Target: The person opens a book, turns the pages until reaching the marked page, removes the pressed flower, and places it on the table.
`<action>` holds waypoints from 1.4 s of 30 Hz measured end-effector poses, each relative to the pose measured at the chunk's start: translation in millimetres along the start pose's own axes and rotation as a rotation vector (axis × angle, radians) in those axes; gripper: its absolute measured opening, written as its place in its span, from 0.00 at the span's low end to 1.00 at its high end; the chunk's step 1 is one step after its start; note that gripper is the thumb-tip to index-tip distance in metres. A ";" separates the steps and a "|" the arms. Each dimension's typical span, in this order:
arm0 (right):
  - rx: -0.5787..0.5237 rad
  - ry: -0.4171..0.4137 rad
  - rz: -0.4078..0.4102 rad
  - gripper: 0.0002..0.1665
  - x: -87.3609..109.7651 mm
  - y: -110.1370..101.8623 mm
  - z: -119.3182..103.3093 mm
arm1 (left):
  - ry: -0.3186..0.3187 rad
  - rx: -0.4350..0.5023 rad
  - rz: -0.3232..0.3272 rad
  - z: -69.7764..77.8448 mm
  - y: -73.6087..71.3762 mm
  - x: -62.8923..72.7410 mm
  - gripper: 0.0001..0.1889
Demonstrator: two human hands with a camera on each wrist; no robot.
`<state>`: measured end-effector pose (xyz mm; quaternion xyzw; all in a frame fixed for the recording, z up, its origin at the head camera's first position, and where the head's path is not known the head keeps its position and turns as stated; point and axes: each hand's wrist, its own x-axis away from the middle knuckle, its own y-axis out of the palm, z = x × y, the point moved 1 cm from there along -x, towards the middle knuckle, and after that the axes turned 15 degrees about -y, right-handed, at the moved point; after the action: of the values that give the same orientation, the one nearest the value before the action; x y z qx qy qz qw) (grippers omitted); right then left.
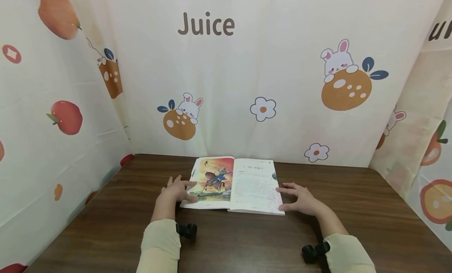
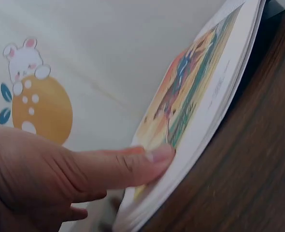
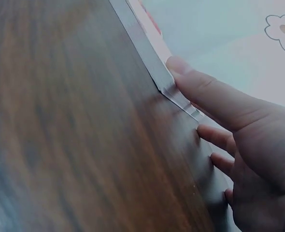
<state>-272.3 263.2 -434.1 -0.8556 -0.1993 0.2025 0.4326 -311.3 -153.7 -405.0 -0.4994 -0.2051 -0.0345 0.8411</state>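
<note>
An open book (image 1: 252,186) lies on the dark wooden table. Its left page has a colour picture of an armoured rider on a brown horse (image 1: 215,179); printed text fills the right page. My left hand (image 1: 177,190) rests at the book's left edge, fingers spread. In the left wrist view its thumb (image 2: 128,166) lies straight on the lower part of the picture page. At the right edge, my right hand (image 1: 301,199) touches the book with loosely spread fingers. The right wrist view has its thumb (image 3: 205,89) on the page edge, the other fingertips low beside the book.
The brown wooden table (image 1: 247,241) extends around the book. A pale curtain (image 1: 247,61) with bunny, fruit and flower prints and the word "Juice" hangs behind the table and along both sides. Small black devices are strapped to both wrists, over light sleeves (image 1: 160,241).
</note>
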 end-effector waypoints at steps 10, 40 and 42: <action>-0.041 -0.031 -0.017 0.43 4.1 1.8 5.2 | 0.356 -0.130 -0.005 40.4 9.5 14.1 0.35; -0.035 0.036 0.103 0.47 1.2 3.9 0.4 | 0.948 -0.371 0.701 137.5 90.3 60.6 0.04; -0.038 0.028 0.099 0.48 1.4 3.0 -0.1 | 0.941 -0.291 0.759 136.7 84.7 59.7 0.04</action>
<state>-270.6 262.2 -436.8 -0.8754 -0.1544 0.2077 0.4083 -276.9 14.1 -395.3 -0.5784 0.3862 0.0227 0.7182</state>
